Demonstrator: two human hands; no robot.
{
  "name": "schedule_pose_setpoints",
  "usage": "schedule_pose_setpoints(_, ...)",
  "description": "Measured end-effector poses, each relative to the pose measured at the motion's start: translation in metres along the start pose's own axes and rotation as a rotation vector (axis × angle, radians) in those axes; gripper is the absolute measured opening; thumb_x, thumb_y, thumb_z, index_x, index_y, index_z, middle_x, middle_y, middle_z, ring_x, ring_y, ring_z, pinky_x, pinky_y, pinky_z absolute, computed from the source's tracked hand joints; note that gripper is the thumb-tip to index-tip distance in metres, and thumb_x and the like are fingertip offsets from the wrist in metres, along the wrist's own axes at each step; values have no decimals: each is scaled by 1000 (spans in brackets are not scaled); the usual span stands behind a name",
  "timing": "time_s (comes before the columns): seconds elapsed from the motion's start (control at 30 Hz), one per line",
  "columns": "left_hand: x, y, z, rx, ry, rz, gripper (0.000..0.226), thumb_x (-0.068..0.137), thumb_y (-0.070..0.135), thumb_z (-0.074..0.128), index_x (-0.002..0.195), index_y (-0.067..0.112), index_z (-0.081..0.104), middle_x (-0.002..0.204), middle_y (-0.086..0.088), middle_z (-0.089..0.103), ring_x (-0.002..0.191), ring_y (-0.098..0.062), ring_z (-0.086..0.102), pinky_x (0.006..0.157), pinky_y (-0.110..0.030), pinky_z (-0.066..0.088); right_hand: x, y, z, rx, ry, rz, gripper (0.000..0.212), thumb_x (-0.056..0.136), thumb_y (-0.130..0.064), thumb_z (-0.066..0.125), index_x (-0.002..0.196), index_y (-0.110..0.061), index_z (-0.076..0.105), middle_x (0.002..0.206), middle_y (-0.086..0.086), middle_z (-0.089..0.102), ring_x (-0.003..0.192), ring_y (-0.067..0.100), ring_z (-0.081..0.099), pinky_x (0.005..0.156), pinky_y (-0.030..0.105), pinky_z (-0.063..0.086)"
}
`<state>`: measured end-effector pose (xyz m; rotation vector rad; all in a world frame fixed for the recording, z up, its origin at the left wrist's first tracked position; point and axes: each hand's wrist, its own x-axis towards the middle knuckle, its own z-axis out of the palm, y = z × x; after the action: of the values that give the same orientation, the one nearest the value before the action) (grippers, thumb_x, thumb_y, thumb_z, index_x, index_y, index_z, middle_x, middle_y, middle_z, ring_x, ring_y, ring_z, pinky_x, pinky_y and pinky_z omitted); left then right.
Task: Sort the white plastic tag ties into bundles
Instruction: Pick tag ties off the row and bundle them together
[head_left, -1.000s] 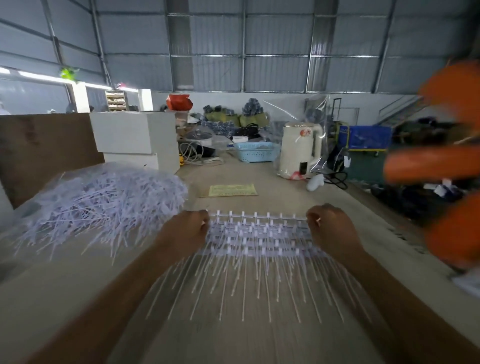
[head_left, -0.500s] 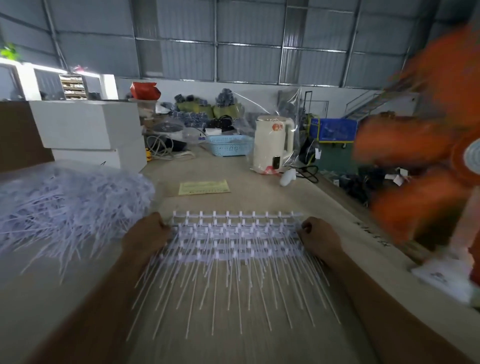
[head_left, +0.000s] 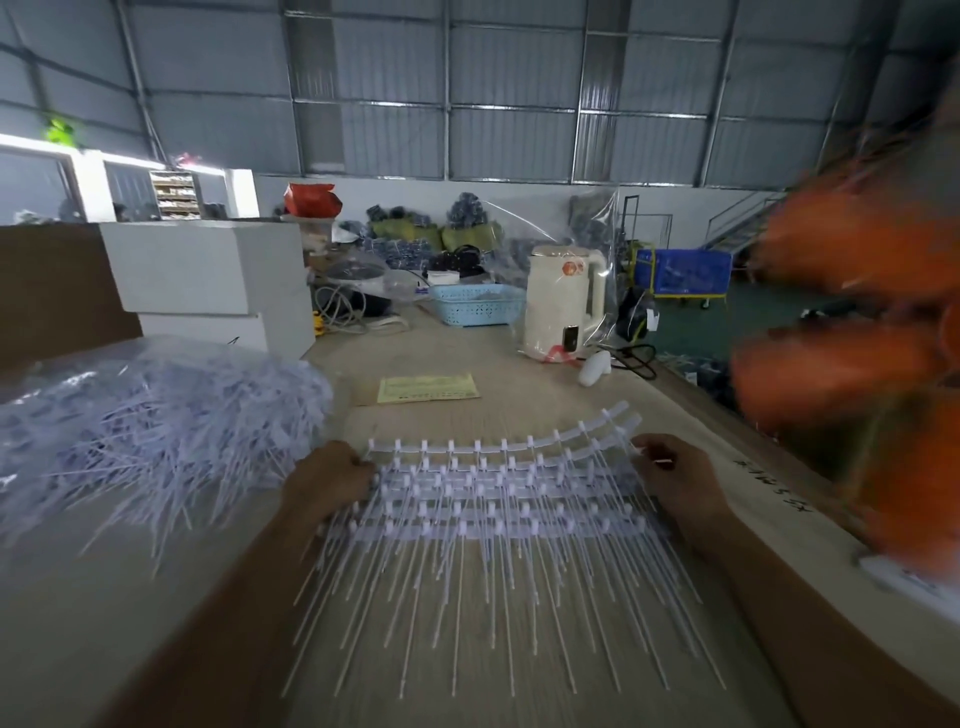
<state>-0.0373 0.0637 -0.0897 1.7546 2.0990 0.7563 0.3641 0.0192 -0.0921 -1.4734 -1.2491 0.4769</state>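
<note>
Several strips of white plastic tag ties (head_left: 498, 499) lie stacked in rows on the wooden table (head_left: 519, 358), their thin tails fanning toward me. My left hand (head_left: 330, 480) grips the left ends of the strips. My right hand (head_left: 670, 475) grips the right ends, and the far strips curve up at that side. A large loose heap of tag ties (head_left: 150, 421) sits in clear plastic to the left.
White boxes (head_left: 208, 280) stand behind the heap. A yellow paper slip (head_left: 428, 388), a cream kettle (head_left: 566, 306) and a blue basket (head_left: 475, 304) are farther back. A blurred orange fan (head_left: 857, 364) spins at the right table edge.
The right ends of the far strips have lifted and bent upward at my right hand. My view has shifted back to the left; both hands stay on the strip ends.
</note>
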Motion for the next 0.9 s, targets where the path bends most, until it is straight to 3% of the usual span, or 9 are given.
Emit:
schedule_pose_setpoints(0.1, 0, 1, 0, 60, 16, 5, 11, 82, 18, 70, 72, 15, 73, 68, -2, 70, 65, -17, 68, 63, -28, 51, 1, -2, 4, -85, -10, -58, 11, 96, -6, 62, 103, -13, 67, 90, 9, 67, 74, 22, 61, 64, 28, 50)
schedule_pose_setpoints(0.27, 4, -3, -1, -157, 129, -8, 7, 87, 15, 64, 86, 19, 59, 85, -6, 69, 76, -24, 67, 66, -30, 45, 0, -10, 9, -149, 11, -146, 14, 100, -8, 57, 107, -18, 62, 91, 2, 64, 76, 9, 57, 55, 11, 39)
schedule_pose_setpoints(0.37, 5, -6, -1, -337, 158, 30, 10, 87, 9, 60, 87, 19, 57, 81, -6, 67, 64, -25, 66, 53, -28, 45, -1, -13, 7, -86, 34, -138, 13, 100, -9, 57, 107, -16, 64, 89, 2, 64, 78, 15, 60, 58, 20, 42)
schedule_pose_setpoints(0.47, 5, -7, -2, -414, 206, 73, 20, 91, 8, 57, 88, 27, 51, 89, -1, 66, 68, -22, 65, 48, -27, 46, 1, -11, 4, -244, -21, -105, 10, 99, -11, 58, 105, -11, 66, 94, 8, 67, 83, 25, 62, 68, 29, 43)
schedule_pose_setpoints(0.6, 3, -4, -3, -575, 199, 155, 30, 95, -3, 49, 88, 26, 42, 80, 1, 71, 73, -28, 67, 55, -35, 47, 2, -6, 0, -377, -98, -25, 19, 100, -17, 56, 104, -6, 71, 98, 13, 71, 86, 30, 65, 79, 36, 50)
schedule_pose_setpoints(0.73, -2, 0, -10, -702, 148, 205, 24, 102, 4, 44, 92, 26, 42, 84, -3, 74, 78, -24, 72, 54, -31, 47, 2, -5, 3, -461, -91, -98, 17, 100, -19, 57, 98, -9, 71, 95, 11, 71, 79, 24, 61, 74, 33, 45)
schedule_pose_setpoints(0.9, -4, 15, -31, -958, 29, 209, 19, 98, 0, 48, 97, 17, 41, 88, -15, 76, 75, -30, 74, 68, -38, 56, 3, -2, 5, -526, -90, -149, 16, 99, -17, 57, 100, -10, 71, 99, 10, 70, 79, 22, 59, 72, 31, 43)
